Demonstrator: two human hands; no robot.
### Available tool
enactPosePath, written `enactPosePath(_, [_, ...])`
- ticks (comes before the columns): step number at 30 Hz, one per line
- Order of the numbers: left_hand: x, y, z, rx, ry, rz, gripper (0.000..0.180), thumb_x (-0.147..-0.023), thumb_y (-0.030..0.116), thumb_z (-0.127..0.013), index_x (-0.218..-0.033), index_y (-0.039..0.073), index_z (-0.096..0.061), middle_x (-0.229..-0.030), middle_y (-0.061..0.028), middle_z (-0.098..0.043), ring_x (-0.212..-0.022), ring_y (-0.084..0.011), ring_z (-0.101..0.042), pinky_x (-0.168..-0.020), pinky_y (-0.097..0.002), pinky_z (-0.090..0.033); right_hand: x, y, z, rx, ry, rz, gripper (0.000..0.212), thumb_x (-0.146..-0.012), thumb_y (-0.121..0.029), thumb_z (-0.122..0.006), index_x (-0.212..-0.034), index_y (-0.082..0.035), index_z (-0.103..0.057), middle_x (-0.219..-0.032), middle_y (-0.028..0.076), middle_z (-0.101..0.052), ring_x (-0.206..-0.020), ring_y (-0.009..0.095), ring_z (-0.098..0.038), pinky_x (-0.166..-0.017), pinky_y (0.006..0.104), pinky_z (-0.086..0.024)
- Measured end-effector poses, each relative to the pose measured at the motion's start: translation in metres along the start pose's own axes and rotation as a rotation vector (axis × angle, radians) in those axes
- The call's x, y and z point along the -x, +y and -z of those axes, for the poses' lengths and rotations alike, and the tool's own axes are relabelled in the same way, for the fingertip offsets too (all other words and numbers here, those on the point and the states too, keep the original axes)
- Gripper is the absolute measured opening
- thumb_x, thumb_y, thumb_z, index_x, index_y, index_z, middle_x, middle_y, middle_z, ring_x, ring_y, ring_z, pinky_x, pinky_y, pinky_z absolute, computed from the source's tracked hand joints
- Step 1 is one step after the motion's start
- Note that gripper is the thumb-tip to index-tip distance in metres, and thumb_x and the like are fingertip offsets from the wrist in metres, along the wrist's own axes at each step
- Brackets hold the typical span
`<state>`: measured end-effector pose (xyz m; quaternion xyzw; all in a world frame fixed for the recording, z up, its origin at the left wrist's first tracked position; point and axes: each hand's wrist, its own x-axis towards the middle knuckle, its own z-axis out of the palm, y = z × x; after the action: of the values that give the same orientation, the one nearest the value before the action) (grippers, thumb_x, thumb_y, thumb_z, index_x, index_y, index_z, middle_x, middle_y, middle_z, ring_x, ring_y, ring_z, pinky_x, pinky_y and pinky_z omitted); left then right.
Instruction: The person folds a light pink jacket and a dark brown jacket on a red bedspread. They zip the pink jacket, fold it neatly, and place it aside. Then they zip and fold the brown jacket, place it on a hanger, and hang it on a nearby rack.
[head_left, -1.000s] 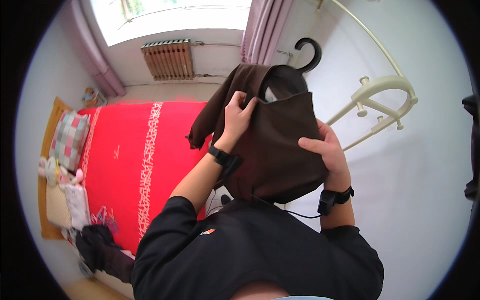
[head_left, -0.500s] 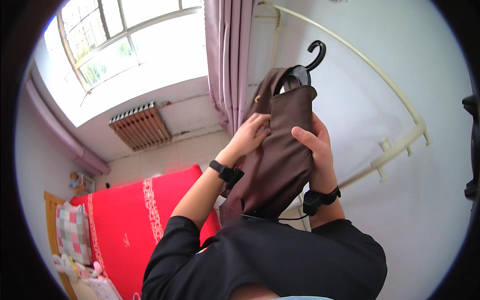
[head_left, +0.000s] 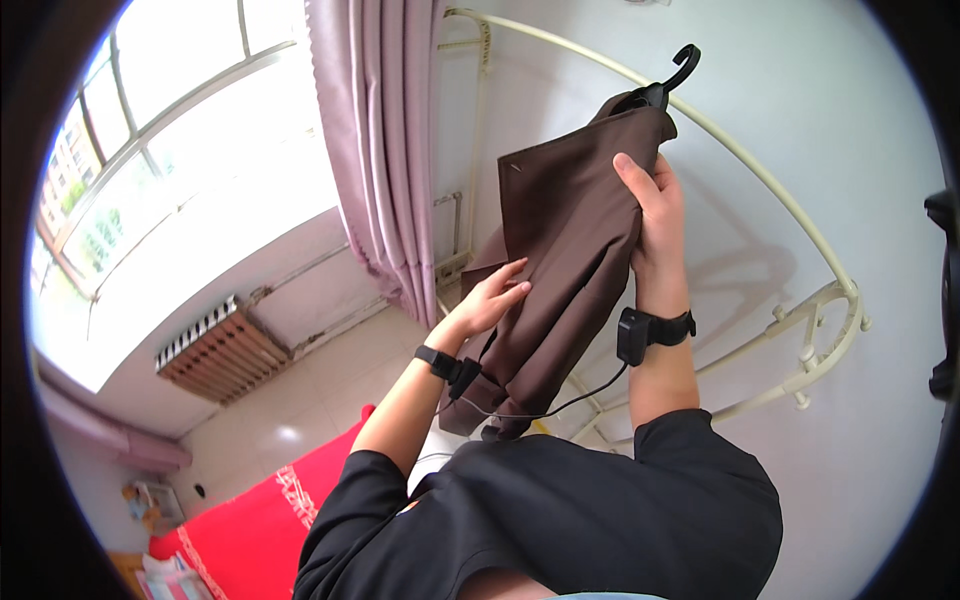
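Note:
A dark brown jacket (head_left: 570, 220) hangs folded from a black hanger (head_left: 684, 70), whose hook sticks out at the top right. Gripping the jacket's right upper edge is my right hand (head_left: 658, 215), thumb across the front and fingers behind the cloth. My left hand (head_left: 492, 298) lies against the jacket's lower left side, its fingers stretched out and apart. A squared-off panel with a small fastening at its corner spreads toward the upper left. Behind the cloth, part of the right fingers is hidden.
A cream metal clothes rack (head_left: 760, 150) curves behind and to the right of the jacket. Mauve curtains (head_left: 375, 150) hang beside the window, with a radiator (head_left: 222, 350) below. A bed with a red cover (head_left: 255, 525) stands at lower left. A thin cable (head_left: 560, 410) links my wristbands.
The jacket and hanger have moved up toward the rack, with my right hand holding on. The upper left panel has spread out. My left hand has slid lower and its fingers have straightened.

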<state>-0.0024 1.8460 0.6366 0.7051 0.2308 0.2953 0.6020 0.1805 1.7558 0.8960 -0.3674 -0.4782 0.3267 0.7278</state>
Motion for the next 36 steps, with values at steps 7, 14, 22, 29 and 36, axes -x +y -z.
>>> enactPosePath(7, [-0.041, -0.053, 0.106, 0.063, -0.107, 0.105, 0.071, -0.116, 0.040, -0.063, -0.174, 0.007, -0.037, -0.173, -0.0187, -0.046, -0.150, -0.0285, -0.055, -0.124, -0.0426, -0.043, -0.080, 0.053, 0.000, 0.239, 0.179, 0.008, 0.040, -0.100, -0.022, -0.084, -0.129, 0.001, -0.068, -0.113, 0.008, -0.075, -0.095, 0.015, -0.072, -0.085, 0.0321, -0.058])
enactPosePath(14, [-0.108, -0.077, 0.173, 0.003, -0.197, 0.121, 0.071, -0.110, 0.030, -0.075, -0.167, 0.005, -0.042, -0.166, -0.0211, -0.052, -0.140, -0.0317, -0.064, -0.115, -0.0427, -0.053, -0.107, 0.088, -0.015, 0.263, 0.331, -0.032, 0.042, -0.098, -0.021, -0.086, -0.130, 0.000, -0.068, -0.118, 0.009, -0.076, -0.103, 0.016, -0.073, -0.090, 0.0328, -0.058])
enactPosePath(22, [-0.242, -0.018, 0.148, 0.007, -0.286, -0.184, 0.080, -0.101, 0.034, -0.084, -0.164, 0.002, -0.047, -0.161, -0.0194, -0.059, -0.145, -0.0360, -0.060, -0.113, -0.0483, -0.056, -0.113, 0.094, 0.014, 0.316, 0.386, -0.071, 0.047, -0.099, -0.019, -0.084, -0.137, 0.001, -0.067, -0.125, 0.010, -0.076, -0.109, 0.017, -0.073, -0.097, 0.0331, -0.058])
enactPosePath(29, [-0.328, 0.026, 0.087, -0.054, -0.379, -0.388, 0.091, -0.100, 0.029, -0.086, -0.172, 0.006, -0.035, -0.167, -0.0194, -0.050, -0.157, -0.0366, -0.046, -0.122, -0.0512, -0.048, -0.113, 0.117, 0.032, 0.370, 0.371, -0.170, 0.039, -0.097, -0.016, -0.086, -0.129, -0.002, -0.068, -0.120, 0.004, -0.075, -0.108, 0.012, -0.069, -0.098, 0.0311, -0.055])
enactPosePath(36, [-0.382, 0.018, 0.105, -0.046, -0.411, -0.401, 0.102, -0.087, 0.018, -0.093, -0.172, 0.010, -0.038, -0.170, -0.0169, -0.048, -0.159, -0.0390, -0.044, -0.126, -0.0548, -0.044, -0.111, 0.108, 0.039, 0.669, 0.300, -0.214, 0.035, -0.098, -0.019, -0.086, -0.118, -0.001, -0.065, -0.108, -0.001, -0.068, -0.098, 0.008, -0.061, -0.088, 0.0276, -0.053])
